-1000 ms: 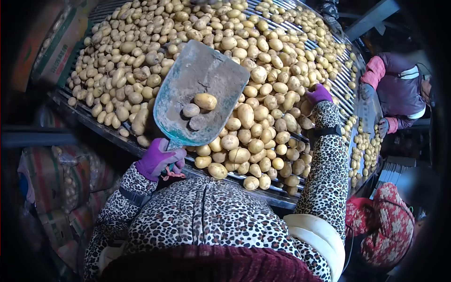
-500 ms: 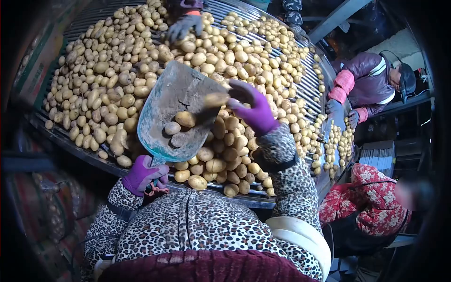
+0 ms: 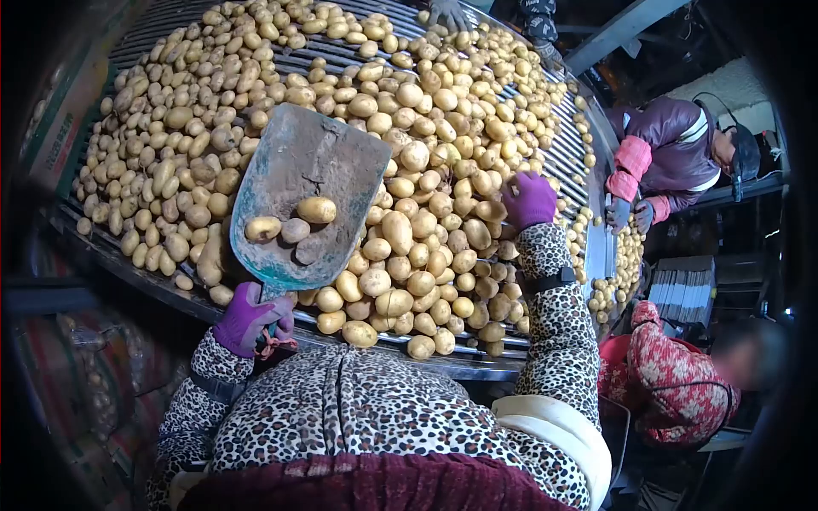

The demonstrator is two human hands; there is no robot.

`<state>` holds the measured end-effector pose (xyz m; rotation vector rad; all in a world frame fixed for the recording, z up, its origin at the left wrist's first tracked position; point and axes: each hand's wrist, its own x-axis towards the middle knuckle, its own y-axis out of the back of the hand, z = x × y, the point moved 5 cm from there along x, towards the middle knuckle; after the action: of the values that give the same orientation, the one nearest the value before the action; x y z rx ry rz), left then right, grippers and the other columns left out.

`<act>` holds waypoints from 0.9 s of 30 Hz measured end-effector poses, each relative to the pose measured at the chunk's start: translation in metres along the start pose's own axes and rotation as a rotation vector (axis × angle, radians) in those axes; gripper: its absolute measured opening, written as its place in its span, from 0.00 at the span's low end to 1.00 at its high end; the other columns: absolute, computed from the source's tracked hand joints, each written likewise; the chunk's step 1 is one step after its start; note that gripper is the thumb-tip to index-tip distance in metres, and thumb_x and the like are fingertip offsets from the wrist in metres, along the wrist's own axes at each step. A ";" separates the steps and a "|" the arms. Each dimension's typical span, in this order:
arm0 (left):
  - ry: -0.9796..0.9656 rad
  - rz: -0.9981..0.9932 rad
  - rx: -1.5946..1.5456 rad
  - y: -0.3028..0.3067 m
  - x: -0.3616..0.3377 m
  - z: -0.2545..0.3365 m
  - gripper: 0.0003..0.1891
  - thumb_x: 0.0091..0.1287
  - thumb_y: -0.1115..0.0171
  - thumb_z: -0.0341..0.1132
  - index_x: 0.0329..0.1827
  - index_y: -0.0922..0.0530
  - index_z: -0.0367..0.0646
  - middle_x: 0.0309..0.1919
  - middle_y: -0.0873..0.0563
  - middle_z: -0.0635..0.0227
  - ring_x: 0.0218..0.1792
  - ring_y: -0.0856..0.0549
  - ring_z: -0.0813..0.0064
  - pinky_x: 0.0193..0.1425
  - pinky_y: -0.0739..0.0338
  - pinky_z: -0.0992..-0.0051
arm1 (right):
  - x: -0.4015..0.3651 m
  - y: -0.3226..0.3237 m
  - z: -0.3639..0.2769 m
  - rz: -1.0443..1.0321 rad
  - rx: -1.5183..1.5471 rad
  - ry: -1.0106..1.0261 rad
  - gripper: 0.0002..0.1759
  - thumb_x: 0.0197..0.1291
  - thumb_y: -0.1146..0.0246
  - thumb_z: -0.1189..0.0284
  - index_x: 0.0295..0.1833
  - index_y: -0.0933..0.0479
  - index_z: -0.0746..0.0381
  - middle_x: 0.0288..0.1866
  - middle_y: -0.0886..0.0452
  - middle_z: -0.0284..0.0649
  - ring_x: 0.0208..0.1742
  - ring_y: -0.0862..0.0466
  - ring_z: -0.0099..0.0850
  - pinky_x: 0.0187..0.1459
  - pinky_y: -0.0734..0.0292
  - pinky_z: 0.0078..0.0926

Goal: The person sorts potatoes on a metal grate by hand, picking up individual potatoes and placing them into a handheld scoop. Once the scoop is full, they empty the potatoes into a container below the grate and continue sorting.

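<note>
My left hand, in a purple glove, is wrapped round the handle of a worn green scoop at the table's near edge. Several potatoes lie in the scoop, which rests over the pile. Farther right, my right hand, also gloved in purple, is down on the potato pile with its fingers curled over the potatoes. What is under those fingertips is hidden.
A slatted metal table carries the potatoes. One co-worker's gloved hand is at the far edge. A person in purple and a person in red floral are at the right. Stacked crates stand between them.
My right hand has moved right from above the scoop onto the pile. Another potato now lies in the scoop, which has shifted slightly left. The co-worker's hand at the far side has moved right.
</note>
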<state>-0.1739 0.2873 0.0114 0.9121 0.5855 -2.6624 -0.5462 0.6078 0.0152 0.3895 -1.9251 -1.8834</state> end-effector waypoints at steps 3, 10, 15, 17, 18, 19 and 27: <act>0.008 0.039 0.032 -0.012 -0.004 0.011 0.10 0.66 0.36 0.32 0.39 0.24 0.33 0.23 0.20 0.63 0.20 0.20 0.76 0.24 0.25 0.78 | 0.021 -0.007 -0.050 0.049 0.395 0.303 0.09 0.62 0.36 0.64 0.46 0.17 0.53 0.42 0.15 0.43 0.45 0.15 0.43 0.48 0.18 0.42; -0.015 0.103 0.090 -0.003 -0.018 0.008 0.11 0.66 0.35 0.36 0.37 0.23 0.34 0.22 0.19 0.63 0.19 0.20 0.77 0.21 0.26 0.79 | 0.074 -0.063 -0.082 -0.264 0.180 0.238 0.35 0.49 0.28 0.59 0.65 0.25 0.52 0.63 0.22 0.45 0.58 0.19 0.47 0.60 0.22 0.42; 0.024 0.135 0.110 -0.009 -0.023 0.008 0.13 0.66 0.35 0.38 0.36 0.22 0.34 0.22 0.19 0.64 0.19 0.20 0.78 0.21 0.26 0.79 | 0.088 -0.056 -0.099 -0.731 0.033 0.197 0.24 0.60 0.33 0.59 0.63 0.22 0.48 0.69 0.25 0.44 0.69 0.25 0.43 0.68 0.29 0.44; 0.052 0.124 0.112 -0.009 -0.026 0.004 0.10 0.67 0.38 0.33 0.42 0.26 0.35 0.22 0.22 0.65 0.21 0.20 0.75 0.23 0.25 0.77 | 0.082 -0.054 -0.101 -0.680 0.016 0.125 0.24 0.61 0.34 0.59 0.63 0.22 0.48 0.70 0.27 0.44 0.70 0.26 0.44 0.70 0.32 0.45; 0.050 0.125 0.105 -0.010 -0.027 0.002 0.10 0.67 0.38 0.33 0.43 0.26 0.35 0.22 0.22 0.65 0.21 0.20 0.75 0.23 0.25 0.77 | 0.080 -0.067 -0.097 -0.744 0.032 0.145 0.23 0.63 0.37 0.60 0.64 0.23 0.47 0.72 0.29 0.44 0.71 0.27 0.44 0.72 0.36 0.48; 0.045 0.123 0.099 -0.011 -0.027 0.002 0.10 0.67 0.37 0.33 0.43 0.26 0.35 0.22 0.22 0.65 0.21 0.20 0.75 0.23 0.25 0.77 | 0.077 -0.072 -0.092 -0.673 0.022 0.160 0.23 0.64 0.38 0.60 0.65 0.24 0.46 0.73 0.30 0.44 0.71 0.28 0.44 0.73 0.36 0.48; 0.044 0.060 0.191 -0.011 -0.034 -0.005 0.13 0.65 0.32 0.39 0.37 0.20 0.36 0.23 0.17 0.64 0.20 0.17 0.76 0.24 0.24 0.79 | 0.016 -0.038 -0.060 -0.323 0.524 0.105 0.32 0.57 0.31 0.66 0.69 0.27 0.53 0.56 0.16 0.44 0.56 0.16 0.37 0.58 0.21 0.34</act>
<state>-0.1492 0.3032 0.0328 1.0251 0.3119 -2.6844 -0.5352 0.5457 -0.0216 0.9866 -2.3778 -1.4619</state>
